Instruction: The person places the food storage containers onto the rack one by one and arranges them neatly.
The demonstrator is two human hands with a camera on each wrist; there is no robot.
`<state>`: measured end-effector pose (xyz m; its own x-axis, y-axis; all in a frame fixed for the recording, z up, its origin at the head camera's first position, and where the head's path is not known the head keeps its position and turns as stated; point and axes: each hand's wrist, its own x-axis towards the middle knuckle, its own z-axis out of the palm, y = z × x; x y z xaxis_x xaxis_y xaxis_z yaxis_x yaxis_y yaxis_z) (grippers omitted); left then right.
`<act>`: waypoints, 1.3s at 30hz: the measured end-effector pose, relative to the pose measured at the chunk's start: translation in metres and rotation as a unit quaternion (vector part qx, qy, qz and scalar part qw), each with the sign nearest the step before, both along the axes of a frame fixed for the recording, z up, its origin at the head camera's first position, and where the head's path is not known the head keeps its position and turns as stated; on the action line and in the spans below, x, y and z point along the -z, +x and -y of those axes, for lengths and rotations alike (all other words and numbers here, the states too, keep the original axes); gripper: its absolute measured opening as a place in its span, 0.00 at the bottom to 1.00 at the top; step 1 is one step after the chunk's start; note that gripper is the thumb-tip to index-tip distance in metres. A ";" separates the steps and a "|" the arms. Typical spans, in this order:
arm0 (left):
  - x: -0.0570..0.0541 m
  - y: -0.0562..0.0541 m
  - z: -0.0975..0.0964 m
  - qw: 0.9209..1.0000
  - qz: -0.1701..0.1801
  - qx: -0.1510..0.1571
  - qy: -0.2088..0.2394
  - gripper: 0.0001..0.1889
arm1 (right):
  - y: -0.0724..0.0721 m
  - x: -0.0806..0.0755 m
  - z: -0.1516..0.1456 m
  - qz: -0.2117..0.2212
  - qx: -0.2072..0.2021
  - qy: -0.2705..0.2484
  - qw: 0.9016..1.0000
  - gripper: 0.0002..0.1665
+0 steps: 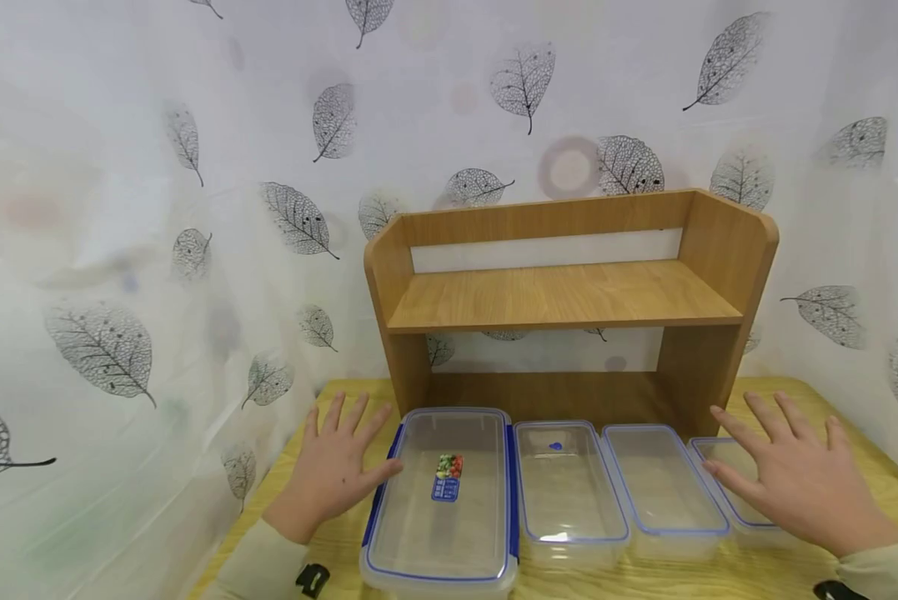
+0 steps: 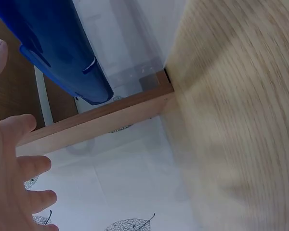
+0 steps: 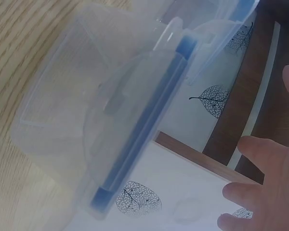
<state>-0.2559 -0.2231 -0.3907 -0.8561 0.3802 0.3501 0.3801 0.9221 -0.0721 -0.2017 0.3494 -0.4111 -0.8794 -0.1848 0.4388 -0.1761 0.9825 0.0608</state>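
Observation:
My left hand (image 1: 338, 467) is held palm down with its fingers spread, beside the large clear food container (image 1: 437, 546) that has a blue-clipped lid and a fruit label. Its thumb overlaps the container's left edge in the head view; whether it touches I cannot tell. On the other side my right hand (image 1: 805, 475) hovers, fingers also spread, over the rightmost small container (image 1: 729, 454), hiding part of it. Between them stand two more clear containers, one with a blue mark (image 1: 569, 492) and a plain one (image 1: 666, 483). Neither hand holds anything.
A wooden two-tier shelf (image 1: 564, 296) stands at the back of the wood-grain table (image 1: 283, 492), directly behind the containers. Leaf-patterned sheeting (image 1: 216, 167) hangs behind and to the left of the table.

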 end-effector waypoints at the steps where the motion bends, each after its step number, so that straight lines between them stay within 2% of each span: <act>1: -0.001 0.000 0.000 1.000 0.000 0.001 0.005 0.43 | 0.000 0.000 0.000 0.000 0.000 0.000 1.000 0.44; 7: -0.007 -0.003 -0.001 0.999 0.005 0.004 0.039 0.43 | 0.000 0.001 -0.002 0.011 0.001 -0.011 1.000 0.43; 13: -0.014 -0.007 0.000 0.994 0.002 0.025 0.102 0.42 | -0.002 0.001 -0.009 0.058 0.009 -0.037 0.998 0.45; 16: -0.017 -0.009 0.001 0.990 0.005 0.040 0.137 0.43 | -0.004 0.003 -0.013 0.075 0.002 -0.061 0.995 0.45; 20: -0.022 -0.012 0.002 0.984 0.024 0.043 0.170 0.45 | -0.005 0.007 -0.020 0.091 -0.011 -0.096 0.991 0.44; 29: -0.035 -0.013 0.004 0.966 0.078 0.024 0.243 0.48 | -0.005 0.014 -0.027 0.140 -0.030 -0.185 0.972 0.44; 35: -0.040 -0.017 0.001 0.957 0.096 0.029 0.271 0.47 | -0.004 0.019 -0.037 0.156 -0.030 -0.207 0.965 0.44; 39: -0.044 -0.021 -0.003 0.945 0.112 0.032 0.304 0.48 | -0.006 0.021 -0.041 0.164 -0.042 -0.226 0.959 0.43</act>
